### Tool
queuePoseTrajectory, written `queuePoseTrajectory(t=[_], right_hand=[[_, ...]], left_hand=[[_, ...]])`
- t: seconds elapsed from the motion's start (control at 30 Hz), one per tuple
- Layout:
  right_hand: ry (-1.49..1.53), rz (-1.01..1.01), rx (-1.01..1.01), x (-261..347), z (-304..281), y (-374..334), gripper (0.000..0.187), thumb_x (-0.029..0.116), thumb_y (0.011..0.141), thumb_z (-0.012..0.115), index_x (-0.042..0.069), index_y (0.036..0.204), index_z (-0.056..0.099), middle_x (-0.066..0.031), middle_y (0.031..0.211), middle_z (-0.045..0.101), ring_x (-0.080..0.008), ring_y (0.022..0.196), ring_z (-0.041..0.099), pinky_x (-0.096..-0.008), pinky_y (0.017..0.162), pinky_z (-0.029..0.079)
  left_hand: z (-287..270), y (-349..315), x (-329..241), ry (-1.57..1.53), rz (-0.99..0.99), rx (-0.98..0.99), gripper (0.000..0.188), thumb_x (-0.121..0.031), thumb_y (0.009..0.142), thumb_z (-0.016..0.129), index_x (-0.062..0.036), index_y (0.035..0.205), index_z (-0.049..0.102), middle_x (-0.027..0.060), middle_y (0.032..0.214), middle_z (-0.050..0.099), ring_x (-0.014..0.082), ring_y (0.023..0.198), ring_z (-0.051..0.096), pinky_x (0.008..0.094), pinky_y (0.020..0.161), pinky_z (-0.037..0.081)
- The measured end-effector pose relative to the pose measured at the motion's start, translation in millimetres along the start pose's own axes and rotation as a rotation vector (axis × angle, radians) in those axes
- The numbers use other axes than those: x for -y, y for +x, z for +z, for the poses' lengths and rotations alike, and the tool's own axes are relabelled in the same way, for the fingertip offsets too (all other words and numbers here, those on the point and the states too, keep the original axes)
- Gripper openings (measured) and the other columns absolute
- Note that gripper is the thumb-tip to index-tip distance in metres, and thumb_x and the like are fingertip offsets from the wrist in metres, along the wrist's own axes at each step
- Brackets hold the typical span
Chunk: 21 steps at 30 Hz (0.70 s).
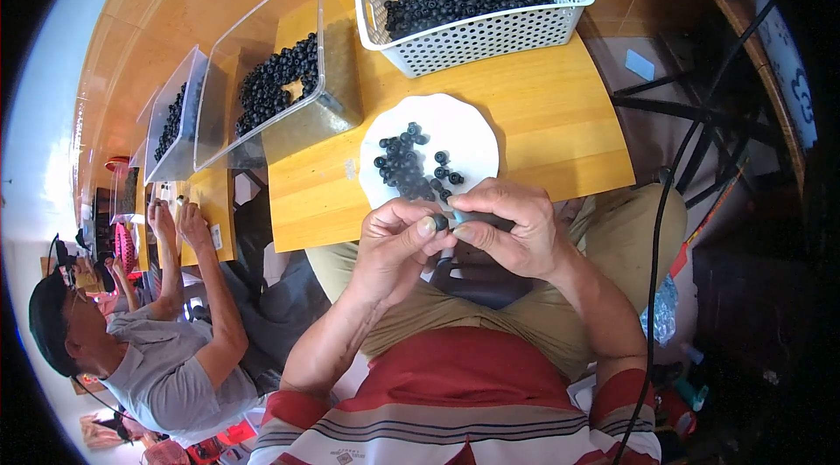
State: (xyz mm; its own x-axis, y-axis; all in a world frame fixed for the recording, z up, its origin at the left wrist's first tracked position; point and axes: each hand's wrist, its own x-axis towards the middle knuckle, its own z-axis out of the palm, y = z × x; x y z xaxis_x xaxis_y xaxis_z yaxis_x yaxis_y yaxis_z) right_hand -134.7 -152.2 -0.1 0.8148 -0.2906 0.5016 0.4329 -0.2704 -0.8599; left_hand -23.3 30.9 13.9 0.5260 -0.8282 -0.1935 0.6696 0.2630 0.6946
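Head view: hands (394, 246) (516, 224) pinched, close together.

Your left hand (398, 242) and right hand (512, 224) meet at the near rim of a white plate (464, 119), blocking the straight way in from your lap. Right of the plate, a broad stretch of bare table (560, 124) leaves room to pass. On its left, a narrower strip ends at a tall clear bin (342, 111); behind it, a basket (490, 49) leaves a slim gap. Beads (402, 163) crowd the plate's left half. A black cable (656, 242) hangs beside your right forearm.
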Motion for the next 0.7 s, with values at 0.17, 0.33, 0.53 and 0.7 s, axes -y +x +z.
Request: queuePoseTrajectory(t=[0.17, 0.33, 0.53, 0.7], right_hand=[[-0.004, -0.037, 0.003, -3.7, 5.2, -1.1, 0.024, 0.008, 0.093, 0.073, -0.002, 0.115, 0.069, -0.0143, 0.09, 0.07, -0.0278, 0.078, 0.071, -0.0365, 0.067, 0.055], [-0.233, -0.15, -0.004, -3.8, 6.5, 1.9, 0.027, 0.01, 0.093, 0.071, 0.0, 0.117, 0.067, -0.0137, 0.089, 0.069, -0.0308, 0.077, 0.071, -0.0392, 0.065, 0.055], [-0.369, -0.167, 0.01, 0.5, 5.9, 1.2, 0.029, 0.015, 0.09, 0.075, 0.003, 0.114, 0.066, -0.0105, 0.082, 0.065, -0.0296, 0.072, 0.069, -0.0396, 0.06, 0.054], [-0.44, -0.204, 0.013, 1.5, 3.5, 1.4, 0.029, 0.017, 0.087, 0.077, 0.004, 0.111, 0.068, -0.0075, 0.075, 0.062, -0.0269, 0.066, 0.067, -0.0383, 0.055, 0.052]], left_hand=[[2.3, 0.7, 1.7, -0.009, -0.008, 0.031, 0.008, -0.003, 0.098, 0.067, -0.0005, 0.105, 0.068, 0.0166, 0.11, 0.071, 0.0223, 0.096, 0.073, 0.0345, 0.089, 0.063], [5.3, 0.4, 2.7, -0.015, -0.015, 0.025, 0.008, -0.003, 0.098, 0.066, -0.0003, 0.105, 0.068, 0.0167, 0.11, 0.072, 0.0222, 0.098, 0.073, 0.0357, 0.09, 0.063], [6.1, -4.3, 6.9, -0.037, -0.015, -0.032, 0.007, -0.004, 0.099, 0.067, -0.0019, 0.105, 0.069, 0.0121, 0.109, 0.072, 0.0205, 0.097, 0.073, 0.0357, 0.09, 0.063], [11.1, -7.3, 10.0, -0.035, 0.012, -0.094, 0.004, -0.005, 0.098, 0.066, -0.0022, 0.1, 0.068, 0.0129, 0.11, 0.072, 0.0196, 0.09, 0.073, 0.0366, 0.086, 0.065]])
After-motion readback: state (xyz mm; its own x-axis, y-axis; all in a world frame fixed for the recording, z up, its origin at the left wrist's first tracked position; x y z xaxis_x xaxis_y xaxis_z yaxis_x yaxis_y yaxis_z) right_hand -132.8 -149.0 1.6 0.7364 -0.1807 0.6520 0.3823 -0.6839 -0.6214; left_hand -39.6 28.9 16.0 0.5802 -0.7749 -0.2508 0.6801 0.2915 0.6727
